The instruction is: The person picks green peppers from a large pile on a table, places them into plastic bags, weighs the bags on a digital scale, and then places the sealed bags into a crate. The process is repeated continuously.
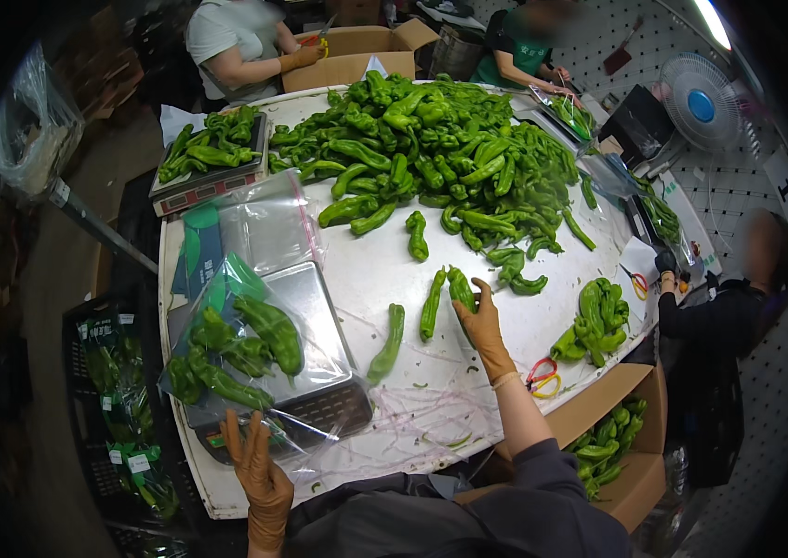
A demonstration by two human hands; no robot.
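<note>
My right hand point(484, 328), in a tan rubber glove, has its fingers around a green pepper point(462, 287) on the white tabletop. Beside it lie a slender pepper point(432, 305) and, farther left, another one point(387, 343). My left hand point(258, 460), gloved alike, is spread with fingers apart at the near edge of a clear plastic bag point(226, 279). Whether its fingertips touch the bag, I cannot tell. The bag holds several green peppers point(269, 333) and lies on a digital scale with a metal plate point(310, 314). A large heap of green peppers point(435, 139) covers the table's far part.
Empty clear bags point(261, 223) lie behind the scale. A second scale point(209, 178) bears peppers. Scissors point(544, 379) and a small pepper pile point(594, 322) are at right, above a cardboard box point(610, 446) of peppers. A black crate point(87, 363) stands left. Several people work around the table.
</note>
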